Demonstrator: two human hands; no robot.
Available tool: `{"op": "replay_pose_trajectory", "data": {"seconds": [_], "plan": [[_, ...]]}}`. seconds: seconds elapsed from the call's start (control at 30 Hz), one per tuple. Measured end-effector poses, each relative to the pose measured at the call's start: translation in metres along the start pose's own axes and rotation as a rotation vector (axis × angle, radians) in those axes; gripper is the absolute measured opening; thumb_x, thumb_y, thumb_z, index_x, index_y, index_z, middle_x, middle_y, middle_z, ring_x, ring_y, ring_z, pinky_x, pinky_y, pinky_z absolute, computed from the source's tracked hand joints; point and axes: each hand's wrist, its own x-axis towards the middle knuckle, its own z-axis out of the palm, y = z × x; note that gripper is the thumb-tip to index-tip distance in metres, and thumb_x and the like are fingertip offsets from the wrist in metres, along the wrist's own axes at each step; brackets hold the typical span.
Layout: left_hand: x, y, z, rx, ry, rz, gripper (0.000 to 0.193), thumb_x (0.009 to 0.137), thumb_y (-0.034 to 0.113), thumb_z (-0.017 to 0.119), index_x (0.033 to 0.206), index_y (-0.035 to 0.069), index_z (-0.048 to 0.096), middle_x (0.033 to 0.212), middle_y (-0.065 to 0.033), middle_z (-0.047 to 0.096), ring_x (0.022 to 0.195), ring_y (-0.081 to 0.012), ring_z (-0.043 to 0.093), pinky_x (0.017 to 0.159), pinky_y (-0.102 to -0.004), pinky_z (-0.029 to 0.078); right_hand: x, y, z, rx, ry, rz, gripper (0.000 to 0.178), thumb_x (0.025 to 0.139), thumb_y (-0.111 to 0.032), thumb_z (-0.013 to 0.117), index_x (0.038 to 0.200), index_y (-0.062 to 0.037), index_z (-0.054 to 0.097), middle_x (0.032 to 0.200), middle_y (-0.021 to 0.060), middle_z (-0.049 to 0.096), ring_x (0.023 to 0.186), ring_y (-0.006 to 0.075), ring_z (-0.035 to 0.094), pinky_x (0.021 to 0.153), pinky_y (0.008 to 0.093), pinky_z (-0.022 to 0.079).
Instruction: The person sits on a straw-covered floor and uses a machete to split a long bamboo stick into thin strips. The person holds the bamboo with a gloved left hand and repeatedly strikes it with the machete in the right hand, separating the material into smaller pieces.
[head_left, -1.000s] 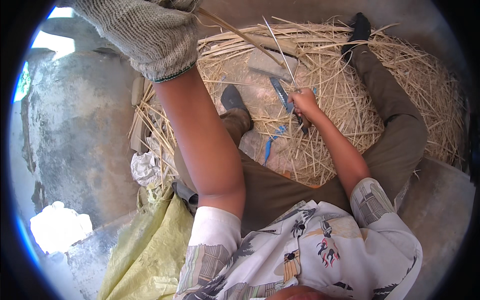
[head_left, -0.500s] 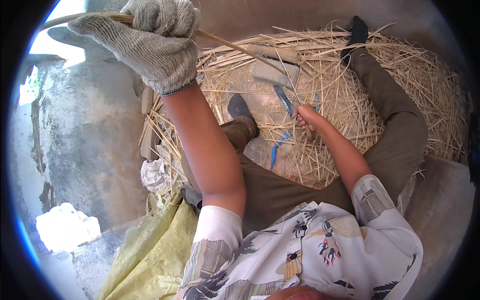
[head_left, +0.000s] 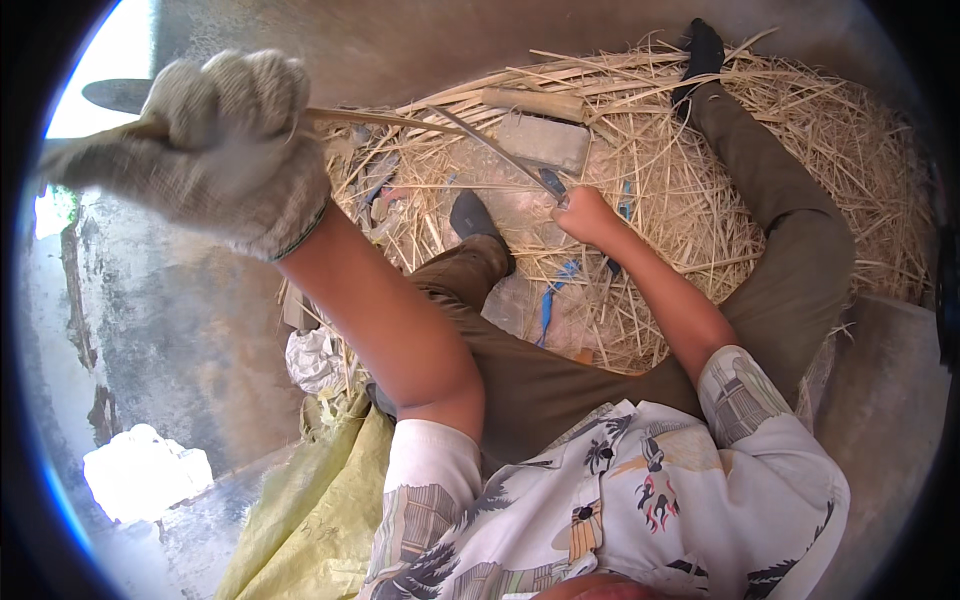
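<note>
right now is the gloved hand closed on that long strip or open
Closed. The gloved left hand is curled in a fist around the thin strip, which runs from it to the bare right hand.

The gloved left hand [head_left: 215, 150] hides the cane strip [head_left: 400, 122] inside its fist (the near end blurs at the left rim); the knife [head_left: 545, 180] handle vanishes under the right hand [head_left: 590, 215].

A yellow-green woven sack [head_left: 310, 510] lies flat at the lower left of the frame, under the person's left side. Just above it sits a crumpled white plastic bag [head_left: 318, 360]. No label, sign or screen is visible anywhere in the frame.
</note>
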Motion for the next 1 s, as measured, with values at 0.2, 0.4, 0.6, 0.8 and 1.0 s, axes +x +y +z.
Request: {"op": "replay_pose_trajectory", "data": {"seconds": [0.2, 0.4, 0.6, 0.8, 1.0], "plan": [[-0.017, 0.065, -0.028, 0.021, -0.152, 0.075, 0.071, 0.072, 0.09, 0.049, 0.048, 0.023, 0.043, 0.043, 0.0077, 0.036, 0.036, -0.0075, 0.029, 0.041, -0.0253, 0.024, -0.015, -0.028, -0.018, 0.226, 0.192, -0.074, 0.034, 0.078, -0.027, 0.066, 0.091, 0.0038, 0.069, 0.078, 0.0231, 0.068, 0.075, 0.0377, 0.068, 0.07, 0.0441, 0.053], [-0.028, 0.072, -0.029, 0.1, -0.146, 0.173, 0.064, 0.077, 0.082, 0.054, 0.052, 0.024, 0.045, 0.045, 0.0106, 0.038, 0.037, -0.0056, 0.028, 0.041, -0.0234, 0.022, -0.031, -0.079, -0.05, 0.107, 0.201, -0.184, 0.031, 0.08, -0.028, 0.065, 0.093, -0.0003, 0.069, 0.078, 0.0217, 0.068, 0.076, 0.0392, 0.067, 0.071, 0.0445, 0.053], [-0.051, 0.096, 0.008, 0.141, -0.102, 0.289, 0.055, 0.082, 0.068, 0.062, 0.052, 0.024, 0.048, 0.044, 0.0117, 0.043, 0.035, -0.0021, 0.036, 0.037, -0.0196, 0.027, -0.013, -0.035, -0.046, 0.087, 0.324, 0.025, 0.034, 0.079, -0.029, 0.067, 0.093, 0.0011, 0.069, 0.082, 0.0237, 0.069, 0.081, 0.0401, 0.068, 0.074, 0.0441, 0.054], [-0.057, 0.105, 0.021, 0.293, 0.033, 0.404, 0.052, 0.085, 0.064, 0.062, 0.052, 0.025, 0.051, 0.043, 0.0127, 0.047, 0.034, -0.0011, 0.041, 0.035, -0.0178, 0.03, 0.017, 0.013, -0.026, 0.405, 0.076, 0.187, 0.019, 0.078, -0.018, 0.062, 0.074, -0.0003, 0.058, 0.058, 0.0106, 0.058, 0.048, 0.0226, 0.056, 0.05, 0.0388, 0.047], [-0.053, 0.106, 0.018, 0.155, -0.091, 0.276, 0.054, 0.081, 0.069, 0.063, 0.052, 0.024, 0.052, 0.044, 0.0113, 0.047, 0.035, -0.0016, 0.041, 0.036, -0.0176, 0.031, 0.004, -0.003, -0.018, 1.383, -0.677, 0.307, 0.024, 0.084, -0.014, 0.053, 0.064, -0.0158, 0.039, 0.048, -0.0056, 0.035, 0.035, 0.0047, 0.028, 0.035, 0.0264, 0.03]]}}
